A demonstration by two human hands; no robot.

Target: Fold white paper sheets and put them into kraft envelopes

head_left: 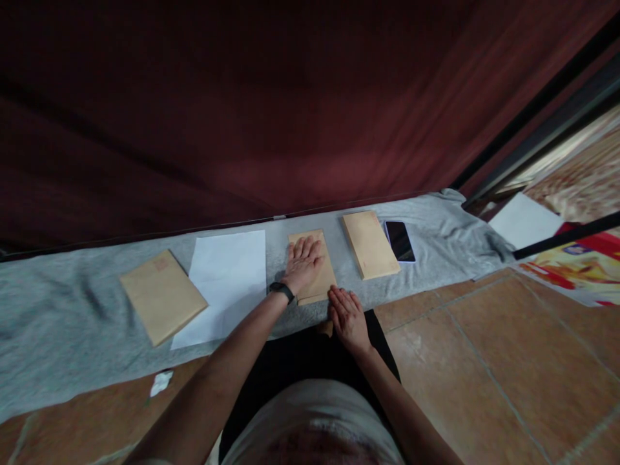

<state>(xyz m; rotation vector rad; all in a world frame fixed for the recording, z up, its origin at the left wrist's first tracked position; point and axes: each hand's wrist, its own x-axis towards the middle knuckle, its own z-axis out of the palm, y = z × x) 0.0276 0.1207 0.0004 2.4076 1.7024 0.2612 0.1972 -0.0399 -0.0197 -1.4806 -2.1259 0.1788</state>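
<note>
My left hand (303, 261) lies flat, fingers stretched out, on a brown envelope (325, 274) in the middle of a grey cloth (62, 310). A black band sits on that wrist. My right hand (347, 316) rests flat with fingers together at the envelope's near right corner, on the cloth's front edge. A white sheet of paper (225, 281) lies just left of the envelope. A second brown envelope (371, 244) lies to the right, and a third (162, 296) to the far left.
A dark phone (400, 241) lies beside the right envelope. A dark red curtain (242, 116) hangs behind the cloth. Tiled floor (508, 361) spreads to the right, with a white sheet (526, 221) and a colourful print (576, 265) there. A small paper scrap (161, 382) lies near left.
</note>
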